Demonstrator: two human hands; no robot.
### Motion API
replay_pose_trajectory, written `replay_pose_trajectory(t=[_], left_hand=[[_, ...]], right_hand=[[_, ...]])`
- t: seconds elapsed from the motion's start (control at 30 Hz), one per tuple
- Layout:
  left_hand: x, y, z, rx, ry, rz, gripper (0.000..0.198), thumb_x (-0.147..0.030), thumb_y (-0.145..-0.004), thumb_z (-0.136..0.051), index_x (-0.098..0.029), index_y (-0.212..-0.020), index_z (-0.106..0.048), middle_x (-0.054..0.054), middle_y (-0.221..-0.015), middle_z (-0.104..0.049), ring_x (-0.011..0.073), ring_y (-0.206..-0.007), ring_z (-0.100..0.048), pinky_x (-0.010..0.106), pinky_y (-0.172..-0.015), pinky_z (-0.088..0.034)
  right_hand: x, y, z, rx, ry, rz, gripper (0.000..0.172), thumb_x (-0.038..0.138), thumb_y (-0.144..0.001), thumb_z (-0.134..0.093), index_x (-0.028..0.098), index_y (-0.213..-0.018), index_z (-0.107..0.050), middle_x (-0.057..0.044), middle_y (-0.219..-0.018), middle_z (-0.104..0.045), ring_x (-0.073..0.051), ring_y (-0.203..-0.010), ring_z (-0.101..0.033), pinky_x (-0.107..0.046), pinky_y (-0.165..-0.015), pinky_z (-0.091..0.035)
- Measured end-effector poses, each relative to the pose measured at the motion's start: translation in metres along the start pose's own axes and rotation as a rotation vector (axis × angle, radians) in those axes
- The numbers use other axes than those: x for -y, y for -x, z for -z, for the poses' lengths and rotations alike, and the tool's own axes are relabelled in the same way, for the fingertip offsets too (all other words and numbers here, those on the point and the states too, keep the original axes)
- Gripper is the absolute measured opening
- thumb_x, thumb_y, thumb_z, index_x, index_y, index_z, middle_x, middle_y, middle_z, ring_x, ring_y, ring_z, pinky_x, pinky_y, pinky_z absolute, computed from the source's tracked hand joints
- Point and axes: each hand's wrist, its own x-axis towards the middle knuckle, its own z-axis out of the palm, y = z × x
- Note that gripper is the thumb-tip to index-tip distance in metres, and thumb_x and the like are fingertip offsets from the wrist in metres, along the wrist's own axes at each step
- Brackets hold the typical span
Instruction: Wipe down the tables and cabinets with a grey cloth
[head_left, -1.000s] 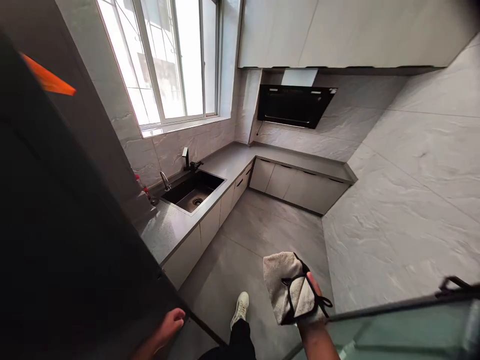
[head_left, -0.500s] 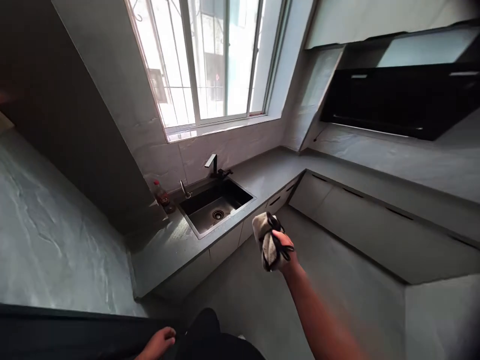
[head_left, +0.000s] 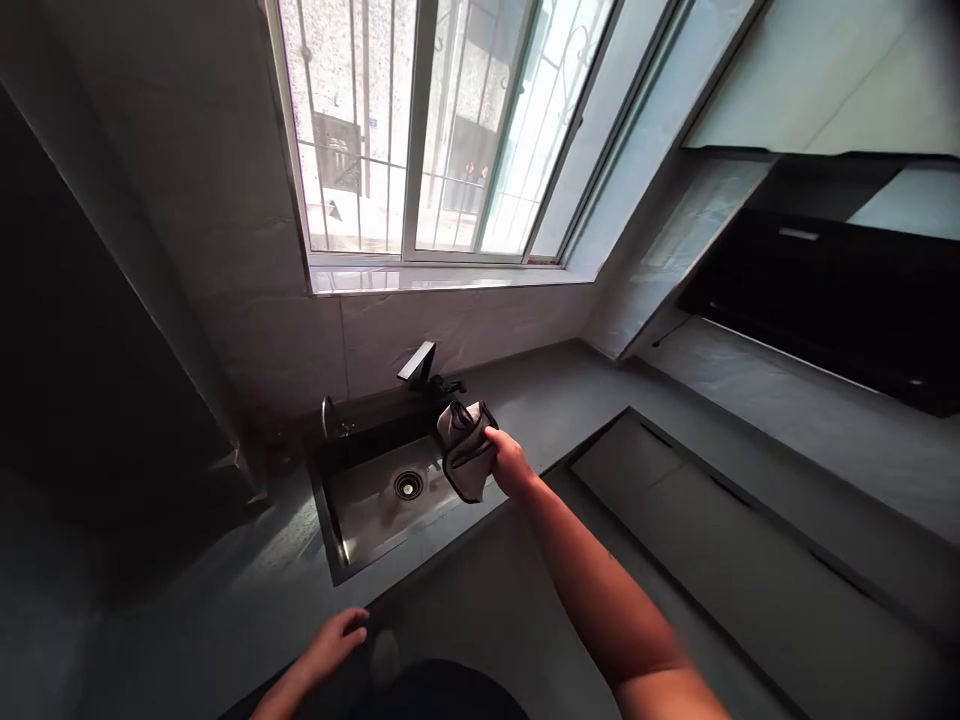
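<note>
Grey stone surface (head_left: 540, 390) holding a black steel sink (head_left: 375, 520), lower centre. Right hand (head_left: 510, 462) closed on a folded beige cloth with black edging (head_left: 466, 455), just over the basin. Left hand (head_left: 334, 640), lower centre, half-open, empty.

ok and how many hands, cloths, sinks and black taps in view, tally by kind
hands: 2 (left hand, right hand)
cloth: 1
sink: 1
black tap: 1
total: 5
</note>
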Motion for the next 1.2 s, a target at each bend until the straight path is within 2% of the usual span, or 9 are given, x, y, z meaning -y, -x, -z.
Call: replay_pose_trajectory(t=[0.17, 0.27, 0.4, 0.57, 0.67, 0.83, 0.93, 1.1, 1.2], left_hand=[[-0.103, -0.052, 0.056, -0.13, 0.039, -0.166, 0.061, -0.058, -0.087, -0.063, -0.021, -0.133, -0.076, 0.013, -0.143, -0.076, 0.0364, -0.138, -0.067, 0.047, -0.123, -0.05], [-0.145, -0.07, 0.068, -0.207, 0.069, -0.181, 0.055, -0.054, -0.094, -0.062, -0.022, -0.137, -0.075, 0.011, -0.145, -0.075, 0.0349, -0.138, -0.067, 0.048, -0.123, -0.051], [-0.208, -0.108, 0.054, -0.365, 0.103, -0.277, 0.062, -0.047, -0.096, -0.066, -0.023, -0.152, -0.064, 0.013, -0.157, -0.066, 0.0325, -0.143, -0.063, 0.049, -0.125, -0.05], [-0.309, -0.187, 0.031, -0.679, 0.08, -0.378, 0.097, -0.039, -0.082, -0.082, -0.023, -0.169, -0.042, 0.016, -0.179, -0.037, 0.0361, -0.163, -0.04, 0.056, -0.136, -0.034], [-0.355, -0.224, 0.029, -0.711, 0.073, -0.328, 0.084, -0.034, -0.079, -0.084, -0.019, -0.156, -0.056, 0.017, -0.161, -0.058, 0.0372, -0.151, -0.054, 0.055, -0.127, -0.046], [-0.381, -0.235, 0.031, -0.941, 0.02, -0.248, 0.02, -0.033, -0.099, -0.061, -0.02, -0.109, -0.073, 0.01, -0.11, -0.075, 0.0264, -0.105, -0.07, 0.042, -0.099, -0.058], [-0.384, -0.232, 0.028, -1.009, -0.03, -0.33, 0.024, -0.03, -0.101, -0.059, -0.02, -0.119, -0.072, 0.012, -0.12, -0.074, 0.0267, -0.115, -0.07, 0.043, -0.107, -0.058], [-0.402, -0.242, 0.022, -0.958, -0.3, -0.57, 0.083, -0.02, -0.095, -0.073, -0.025, -0.171, -0.04, 0.019, -0.174, -0.042, 0.0323, -0.155, -0.052, 0.052, -0.128, -0.05], [-0.41, -0.245, 0.034, -1.023, -0.61, -0.748, 0.058, -0.011, -0.101, -0.064, -0.028, -0.156, -0.061, 0.016, -0.166, -0.053, 0.0316, -0.145, -0.061, 0.051, -0.118, -0.059]], right_hand=[[0.015, -0.071, 0.011, 0.114, -0.005, -0.017, 0.042, 0.048, -0.081, -0.074, 0.021, -0.112, -0.083, -0.007, -0.126, -0.083, -0.032, -0.13, -0.068, -0.045, -0.118, -0.048], [0.011, -0.111, 0.017, 0.2, -0.119, -0.114, 0.055, 0.051, -0.088, -0.065, 0.021, -0.132, -0.079, -0.008, -0.142, -0.079, -0.032, -0.129, -0.071, -0.048, -0.117, -0.051], [0.0, -0.162, 0.03, 0.304, -0.184, -0.198, 0.055, 0.052, -0.091, -0.066, 0.021, -0.134, -0.078, -0.01, -0.142, -0.079, -0.03, -0.124, -0.073, -0.046, -0.115, -0.052], [0.004, -0.217, 0.055, 0.504, -0.296, -0.362, 0.051, 0.051, -0.095, -0.065, 0.022, -0.135, -0.077, -0.01, -0.142, -0.079, -0.03, -0.123, -0.075, -0.047, -0.113, -0.054], [0.01, -0.246, 0.071, 0.597, -0.358, -0.461, 0.05, 0.05, -0.096, -0.063, 0.022, -0.135, -0.077, -0.01, -0.142, -0.079, -0.03, -0.121, -0.076, -0.048, -0.113, -0.054], [0.006, -0.28, 0.082, 0.652, -0.469, -0.507, 0.049, 0.05, -0.095, -0.061, 0.024, -0.134, -0.077, -0.008, -0.147, -0.076, -0.031, -0.129, -0.072, -0.05, -0.118, -0.051], [-0.001, -0.289, 0.08, 0.625, -0.522, -0.541, 0.048, 0.049, -0.094, -0.061, 0.025, -0.132, -0.077, -0.006, -0.149, -0.075, -0.031, -0.13, -0.07, -0.05, -0.118, -0.052], [-0.014, -0.291, 0.07, 0.563, -0.55, -0.598, 0.045, 0.044, -0.093, -0.063, 0.025, -0.13, -0.08, -0.003, -0.146, -0.076, -0.028, -0.123, -0.071, -0.043, -0.111, -0.056], [-0.023, -0.29, 0.063, 0.551, -0.501, -0.662, 0.044, 0.04, -0.095, -0.062, 0.023, -0.131, -0.08, -0.005, -0.139, -0.079, -0.025, -0.119, -0.072, -0.036, -0.106, -0.057]])
